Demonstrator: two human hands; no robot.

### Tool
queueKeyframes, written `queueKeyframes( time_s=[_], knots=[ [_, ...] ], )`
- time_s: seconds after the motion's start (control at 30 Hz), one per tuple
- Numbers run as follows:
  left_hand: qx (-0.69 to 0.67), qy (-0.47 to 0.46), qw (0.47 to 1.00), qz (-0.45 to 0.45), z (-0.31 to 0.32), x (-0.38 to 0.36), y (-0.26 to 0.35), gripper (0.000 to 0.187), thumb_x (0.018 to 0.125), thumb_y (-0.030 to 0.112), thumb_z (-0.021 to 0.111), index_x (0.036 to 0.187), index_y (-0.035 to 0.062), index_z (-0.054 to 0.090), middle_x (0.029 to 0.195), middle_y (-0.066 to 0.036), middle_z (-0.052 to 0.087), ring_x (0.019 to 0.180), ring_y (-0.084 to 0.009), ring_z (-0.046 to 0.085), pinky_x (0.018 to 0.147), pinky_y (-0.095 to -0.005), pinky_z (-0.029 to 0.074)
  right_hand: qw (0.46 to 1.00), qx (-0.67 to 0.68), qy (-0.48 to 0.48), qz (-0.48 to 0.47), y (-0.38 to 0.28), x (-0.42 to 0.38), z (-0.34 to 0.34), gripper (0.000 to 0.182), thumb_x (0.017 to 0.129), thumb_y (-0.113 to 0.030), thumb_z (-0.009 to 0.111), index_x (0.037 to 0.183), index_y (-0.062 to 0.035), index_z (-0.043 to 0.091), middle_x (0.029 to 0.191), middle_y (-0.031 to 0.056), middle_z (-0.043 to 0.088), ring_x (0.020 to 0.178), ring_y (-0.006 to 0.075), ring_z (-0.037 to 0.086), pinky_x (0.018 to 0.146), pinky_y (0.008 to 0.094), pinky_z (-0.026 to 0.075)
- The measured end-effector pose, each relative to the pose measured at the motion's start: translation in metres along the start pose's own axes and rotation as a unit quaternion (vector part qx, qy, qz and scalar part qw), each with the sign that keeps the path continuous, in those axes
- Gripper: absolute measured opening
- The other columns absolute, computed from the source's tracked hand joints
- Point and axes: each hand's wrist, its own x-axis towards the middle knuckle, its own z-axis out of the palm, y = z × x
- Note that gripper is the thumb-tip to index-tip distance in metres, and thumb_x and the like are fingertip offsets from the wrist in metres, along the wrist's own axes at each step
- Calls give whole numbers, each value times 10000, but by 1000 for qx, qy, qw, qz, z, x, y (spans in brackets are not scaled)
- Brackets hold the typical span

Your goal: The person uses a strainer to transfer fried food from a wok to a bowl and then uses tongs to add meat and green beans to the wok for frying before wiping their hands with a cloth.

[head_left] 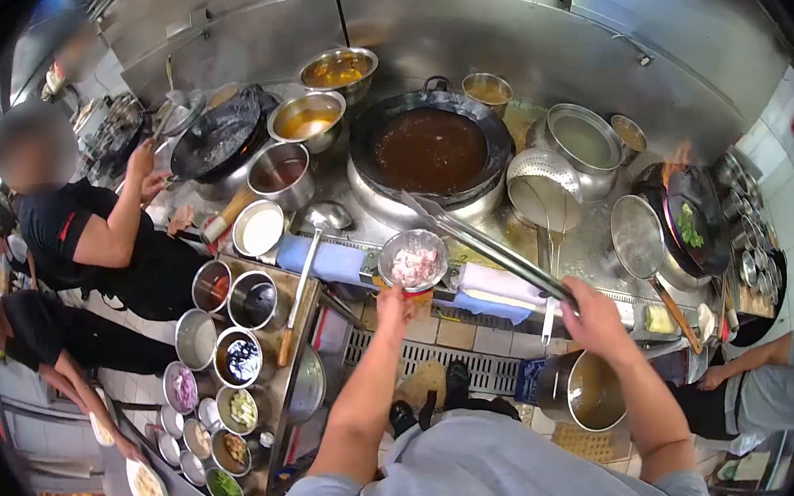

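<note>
Presently, left hand [389, 302] has its grip pinching a small steel bowl [412, 259] of pale meat just before the wok [429, 151]; right hand [595, 318] grip clamps long tongs [481, 241] reaching over that bowl.

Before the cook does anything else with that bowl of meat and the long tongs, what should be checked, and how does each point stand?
1. Left hand grips the bowl of raw meat: ok, held from below.
2. Bowl level: ok, nothing is spilling.
3. Right hand holds the long tongs: ok, tips reach toward the wok.
4. Big wok has liquid: ok, brown liquid fills it.
5. Liquid hot enough: cannot tell.
6. Co-worker's hands away from the big wok: ok, they are at the black wok to the left.
</note>
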Motion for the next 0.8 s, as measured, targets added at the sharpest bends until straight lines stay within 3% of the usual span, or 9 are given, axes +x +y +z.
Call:
queueKeyframes(
  time_s=[0.13,0.27,0.43,0.53,0.67,0.8],
  knots=[
    [-21,36,999,-34,29,-19,41,249,840,132,517,1070,55,458,901,-77,551,653,-195,575,552,-305,507,986,-143,-62,-55,26,30,-33,360,763,-235,606,1093,-123,516,834,109,567,690,298,587,581,386,475],
    [-8,8,999,47,42,-74,64,247,853,111,513,1090,68,457,963,-64,560,712,-188,598,587,-273,510,960,-221,-91,-144,23,69,-61,453,728,-291,641,1136,-140,513,821,88,547,673,274,587,554,362,473],
    [110,27,974,198,33,-92,58,221,871,106,511,1091,91,519,953,-29,595,774,-131,601,637,-271,514,948,-219,-118,-200,4,104,-54,417,744,-288,629,1118,-141,518,828,81,548,687,276,587,568,382,470],
    [61,39,969,237,34,-95,59,223,878,101,498,1101,90,506,965,-31,595,784,-135,600,654,-279,513,942,-236,-142,-192,-8,115,-44,382,756,-296,613,1100,-152,525,809,82,554,701,280,587,579,393,466],
    [-60,34,981,184,30,-104,83,211,884,100,484,1095,87,490,1002,-48,583,792,-158,605,666,-282,512,953,-207,-108,-191,-30,127,-70,334,750,-289,610,1050,-150,557,791,81,566,715,289,581,599,395,461],
    [-55,22,978,199,25,-102,98,205,878,105,497,1080,73,495,1010,-58,577,813,-163,604,653,-286,517,971,-149,-58,-181,-48,132,-94,351,720,-257,638,1044,-139,571,796,84,568,728,294,575,614,393,456]
  ],
)
